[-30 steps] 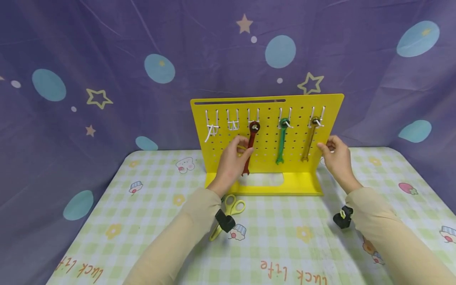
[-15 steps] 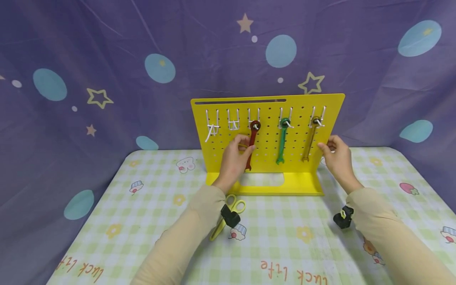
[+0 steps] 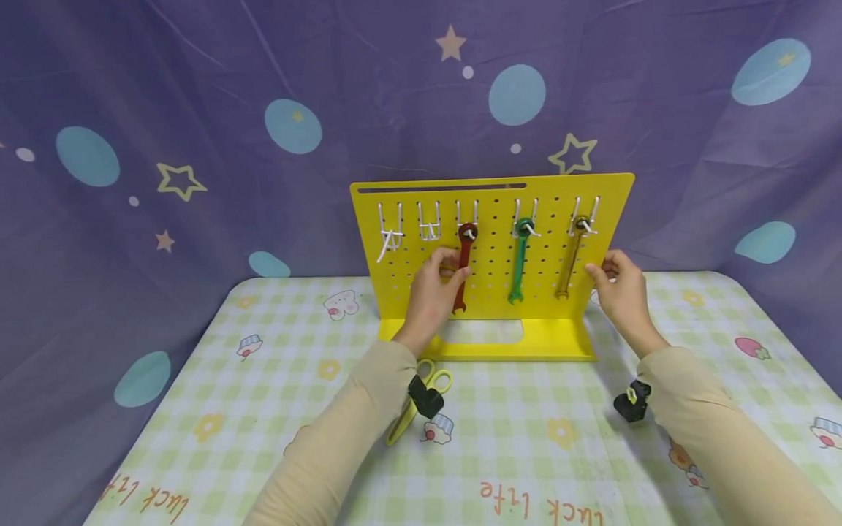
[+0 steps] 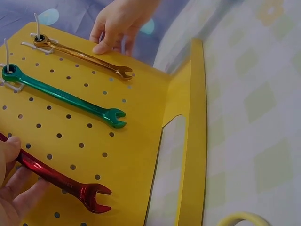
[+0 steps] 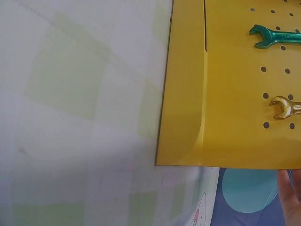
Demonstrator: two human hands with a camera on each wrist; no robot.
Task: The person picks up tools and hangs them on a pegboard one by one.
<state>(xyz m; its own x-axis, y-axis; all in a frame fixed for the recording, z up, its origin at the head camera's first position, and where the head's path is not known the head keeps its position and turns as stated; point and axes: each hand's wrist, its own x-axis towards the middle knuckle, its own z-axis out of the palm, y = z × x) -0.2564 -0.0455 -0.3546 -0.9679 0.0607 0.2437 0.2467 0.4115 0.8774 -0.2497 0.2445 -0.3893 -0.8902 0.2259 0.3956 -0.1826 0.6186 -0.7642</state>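
My left hand (image 3: pixel 430 292) pinches the shaft of a red wrench (image 4: pixel 59 179) between thumb and fingers. The ring end of that wrench is around the third white hook from the left, its open end pointing down. My right hand (image 3: pixel 621 292) grips the right edge of the yellow pegboard (image 3: pixel 493 285), thumb on the front face. A green wrench (image 3: pixel 520 267) and a gold wrench (image 3: pixel 571 263) hang by their ring ends from hooks farther right. In the right wrist view only a bit of the right hand (image 5: pixel 290 190) shows at the board's edge.
Yellow-handled scissors (image 3: pixel 437 380) lie on the checked tablecloth (image 3: pixel 513 416), partly under the left forearm. Two white hooks (image 3: pixel 391 237) at the board's left carry nothing. The board's base lip (image 3: pixel 559 351) runs along its front, and a purple curtain (image 3: pixel 197 88) hangs behind.
The left hand has shifted slightly right and the red wrench's lower end has risen a little, its ring now against the hook. The right hand stays on the board's edge.
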